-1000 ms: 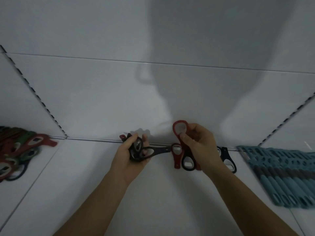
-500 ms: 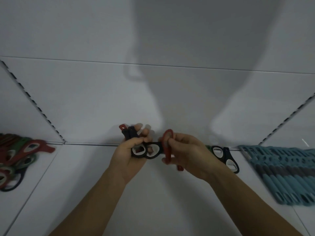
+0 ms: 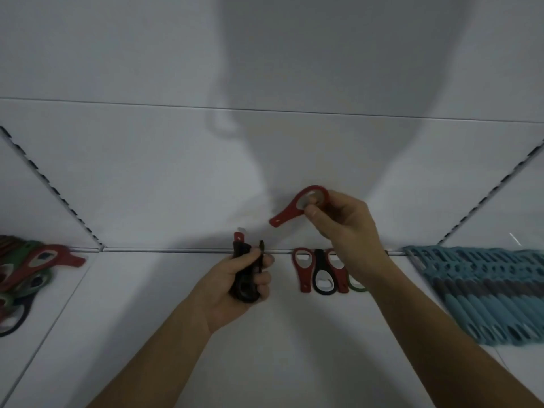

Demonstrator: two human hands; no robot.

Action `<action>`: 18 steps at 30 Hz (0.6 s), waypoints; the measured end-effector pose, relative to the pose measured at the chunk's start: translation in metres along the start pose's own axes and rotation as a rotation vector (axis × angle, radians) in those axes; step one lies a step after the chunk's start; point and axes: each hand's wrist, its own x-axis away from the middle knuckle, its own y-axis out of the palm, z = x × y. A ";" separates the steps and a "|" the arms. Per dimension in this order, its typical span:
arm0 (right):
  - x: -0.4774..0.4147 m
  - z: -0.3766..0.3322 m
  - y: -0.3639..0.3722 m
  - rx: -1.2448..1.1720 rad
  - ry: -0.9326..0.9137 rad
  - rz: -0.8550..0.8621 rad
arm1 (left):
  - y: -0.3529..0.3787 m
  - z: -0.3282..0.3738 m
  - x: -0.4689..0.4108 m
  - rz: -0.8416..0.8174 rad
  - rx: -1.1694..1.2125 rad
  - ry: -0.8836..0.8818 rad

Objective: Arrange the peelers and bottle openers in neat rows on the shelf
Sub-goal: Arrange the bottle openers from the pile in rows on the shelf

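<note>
right hand point(image 3: 341, 222): pinches the ring end of a red bottle opener point(image 3: 290, 210) between thumb and fingertips, raised above the shelf point(image 3: 132, 319) with the handle slanting down-left. holding it by the ring probably leaves the handle free to turn into line.
left hand point(image 3: 232, 290): fingers curl round a bundle of openers point(image 3: 242, 254), dark and red, upright just above the shelf. it looks like the stock to draw from.
row of openers point(image 3: 319, 260): red, black, red and green lie side by side at the shelf's back edge, under the right wrist, seemingly head-to-tail so they nest close.
teal peelers point(image 3: 482, 290): far right, already in overlapping rows.
loose pile point(image 3: 38, 263): far left, red, green and dark openers heaped, unsorted.
step: the red opener likely goes beside the row, at its open left end.
</note>
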 end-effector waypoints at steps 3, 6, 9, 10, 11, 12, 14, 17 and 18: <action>0.013 0.018 -0.009 0.238 -0.050 0.003 | -0.010 0.000 0.001 0.012 -0.002 0.023; 0.034 0.040 0.000 0.621 -0.240 -0.044 | -0.010 0.002 -0.001 0.065 -0.112 0.024; 0.047 0.056 0.009 0.723 -0.351 -0.159 | -0.014 0.000 -0.008 0.354 -0.827 0.313; 0.049 0.059 0.012 0.774 -0.354 -0.197 | -0.017 -0.002 -0.010 0.435 -1.108 0.471; 0.051 0.062 0.014 0.827 -0.342 -0.229 | -0.021 -0.003 -0.011 0.445 -1.313 0.613; 0.053 0.064 0.015 0.868 -0.317 -0.254 | -0.024 -0.005 -0.012 0.411 -1.447 0.703; 0.056 0.064 0.013 0.900 -0.263 -0.258 | -0.026 -0.007 -0.014 0.310 -1.579 0.751; 0.063 0.063 -0.007 0.887 -0.244 -0.134 | -0.025 -0.015 -0.021 0.212 -1.774 0.730; 0.066 0.064 -0.018 0.885 -0.208 -0.078 | -0.025 -0.018 -0.023 0.218 -1.850 0.701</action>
